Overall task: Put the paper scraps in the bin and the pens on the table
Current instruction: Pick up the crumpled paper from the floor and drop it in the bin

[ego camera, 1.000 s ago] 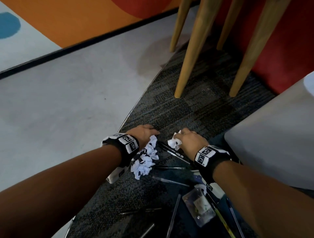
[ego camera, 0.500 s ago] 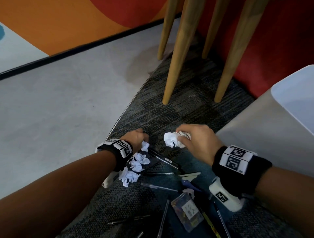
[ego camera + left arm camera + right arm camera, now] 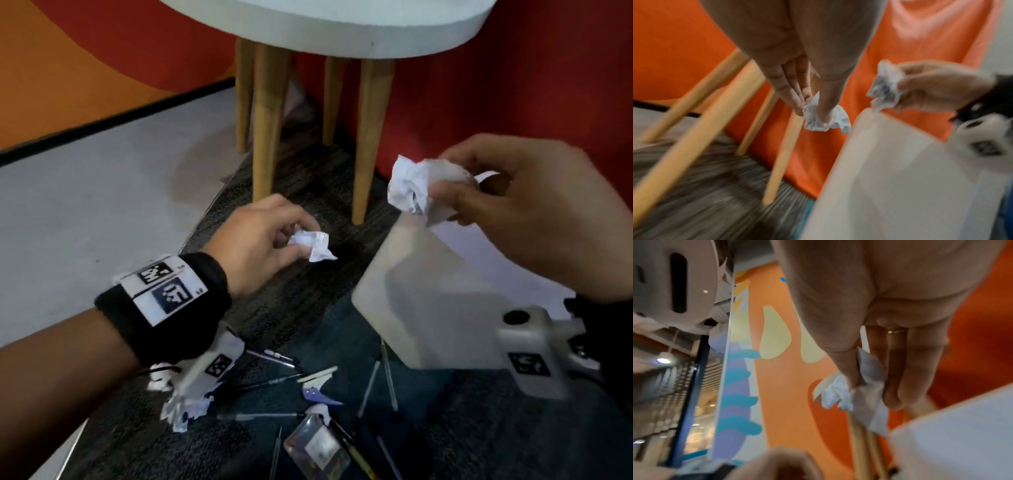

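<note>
- On the carpet [image 3: 281,301], low at its left edge, a clump of crumpled paper scraps [image 3: 183,407] lies uncollected, partly behind the left wrist camera.
- The left hand [image 3: 253,246] pinches a small paper scrap [image 3: 313,245] between thumb and fingertips, held over the carpet and short of the bin [image 3: 424,308].
- The table [image 3: 325,31] stands on wooden legs [image 3: 269,126] at the carpet's far edge; only its white rim shows, and no pen is visible on it.
- Below the hands, several pens [image 3: 274,380] lie scattered over the carpet's near part, along with a small clear bottle [image 3: 317,445] and a purple clip-like piece [image 3: 317,394].
- The right hand [image 3: 513,205] is clamped on a larger crumpled scrap [image 3: 411,186], held right above the bin's near rim corner.
- The bin's inside is mostly hidden, so what it already holds cannot be told.
- Judged from this, the task is early: two scraps are on the way, the floor clump and every visible pen remain.
</note>
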### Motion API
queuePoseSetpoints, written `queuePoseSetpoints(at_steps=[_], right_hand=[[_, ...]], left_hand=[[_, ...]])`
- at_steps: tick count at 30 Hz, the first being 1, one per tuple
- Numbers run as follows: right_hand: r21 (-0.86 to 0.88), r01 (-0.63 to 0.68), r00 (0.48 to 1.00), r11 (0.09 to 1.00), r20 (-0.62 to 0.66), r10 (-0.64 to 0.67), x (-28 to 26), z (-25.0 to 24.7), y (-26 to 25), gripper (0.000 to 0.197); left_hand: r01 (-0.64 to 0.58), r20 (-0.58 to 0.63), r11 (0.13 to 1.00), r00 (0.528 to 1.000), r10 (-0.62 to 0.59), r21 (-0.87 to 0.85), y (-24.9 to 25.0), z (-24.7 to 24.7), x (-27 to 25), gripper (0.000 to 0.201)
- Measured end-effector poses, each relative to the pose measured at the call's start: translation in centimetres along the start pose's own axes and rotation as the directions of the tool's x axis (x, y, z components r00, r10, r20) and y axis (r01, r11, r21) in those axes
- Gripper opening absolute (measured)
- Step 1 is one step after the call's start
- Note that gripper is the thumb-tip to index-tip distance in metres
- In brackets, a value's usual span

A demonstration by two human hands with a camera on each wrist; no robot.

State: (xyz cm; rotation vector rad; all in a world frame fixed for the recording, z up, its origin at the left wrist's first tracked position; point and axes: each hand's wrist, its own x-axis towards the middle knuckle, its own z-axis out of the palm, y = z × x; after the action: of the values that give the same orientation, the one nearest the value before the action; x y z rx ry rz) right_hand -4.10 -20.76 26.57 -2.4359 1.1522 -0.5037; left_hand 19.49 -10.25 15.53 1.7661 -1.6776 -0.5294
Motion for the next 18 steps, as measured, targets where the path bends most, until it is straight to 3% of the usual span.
queuePoseSetpoints(at_steps=[5, 8, 13, 15, 18], right_hand=[[-0.117, -0.104, 0.993, 0.988, -0.059, 0.098, 0.1, -4.6, 3.8, 0.006], [-0.257, -0.207, 0.976, 0.944, 0.011, 0.217, -0.7, -5.7, 5.2, 0.011], [-0.473, -0.259, 0.866, 0.842, 0.273, 0.42, -1.5, -5.5, 7.0, 0.065], [-0.467, -0.273, 0.875, 0.841, 0.243, 0.418, -1.5, -5.8, 7.3, 0.07], [-0.41, -0.303, 0.907, 0.86, 0.153, 0.393, -1.3, -6.7, 7.0, 0.054]], left_hand=[[-0.122, -0.092, 0.98, 0.99, 0.109, -0.156, 7.6, -1.5, 4.1, 0.022], [-0.169, -0.097, 0.972, 0.983, 0.155, -0.162, 10.4, -0.8, 6.2, 0.021], [-0.217, -0.089, 0.963, 0.975, 0.205, -0.159, 12.2, 1.1, 7.6, 0.023], [-0.243, -0.08, 0.96, 0.969, 0.234, -0.14, 12.5, 2.0, 7.6, 0.023], [-0.286, -0.053, 0.951, 0.958, 0.282, -0.118, 12.7, 3.4, 7.3, 0.024]])
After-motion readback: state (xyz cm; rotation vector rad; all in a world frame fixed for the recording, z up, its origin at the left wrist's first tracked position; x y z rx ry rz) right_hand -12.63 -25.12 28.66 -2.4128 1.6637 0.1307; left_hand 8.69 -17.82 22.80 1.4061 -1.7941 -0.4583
